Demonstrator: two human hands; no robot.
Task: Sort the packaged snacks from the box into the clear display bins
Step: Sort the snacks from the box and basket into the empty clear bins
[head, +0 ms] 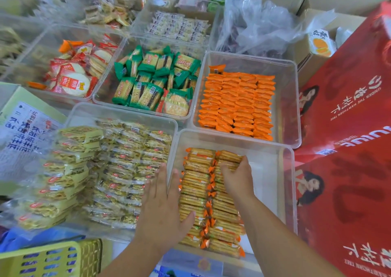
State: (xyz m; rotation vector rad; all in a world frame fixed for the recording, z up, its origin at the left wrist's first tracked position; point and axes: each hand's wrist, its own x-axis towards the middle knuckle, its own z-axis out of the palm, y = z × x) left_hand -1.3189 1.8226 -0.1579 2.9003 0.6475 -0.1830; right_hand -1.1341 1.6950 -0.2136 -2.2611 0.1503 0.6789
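Observation:
A clear bin near me holds two rows of cracker packets with orange ends. My left hand lies flat with straight fingers against the left side of the rows, at the bin's left wall. My right hand rests on the right row, its fingers curled over the packets near the far end. The right part of this bin shows bare bottom.
Other clear bins hold yellow packets, orange packets, green cracker packets and red rice-cracker packets. A big red carton stands at the right. A yellow basket sits at bottom left. Cardboard boxes and a plastic bag lie behind.

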